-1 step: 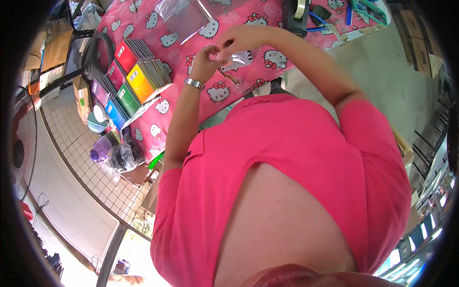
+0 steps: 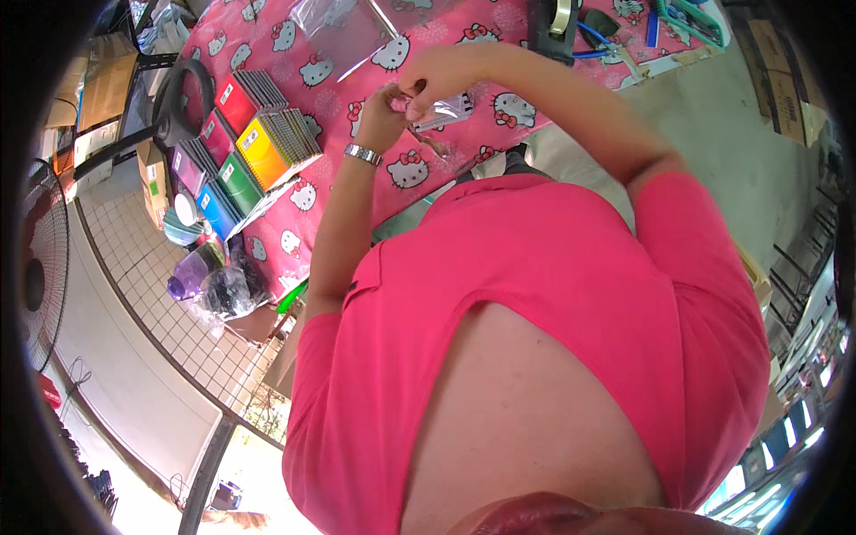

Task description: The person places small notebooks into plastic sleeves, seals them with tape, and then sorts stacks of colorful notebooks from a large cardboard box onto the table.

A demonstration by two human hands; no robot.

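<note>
Over the pink patterned tablecloth, my left hand and my right hand meet with their fingers pinched together. What they pinch, if anything, is hidden by the fingers. A clear plastic piece with dark marks along one edge is just below my right hand. Whether either hand touches it I cannot tell. A thin brownish item lies close by on the cloth. A silver watch circles my left wrist.
To the left stand stacks of spiral notebooks in several colours. Clear plastic sheets lie at the back. A black tape dispenser and blue-handled tools are at the back right. A purple bottle stands beyond the left edge.
My right hand has shifted slightly to the left, and its fingers have curled down closer to my left fingers. The left hand has barely moved.
</note>
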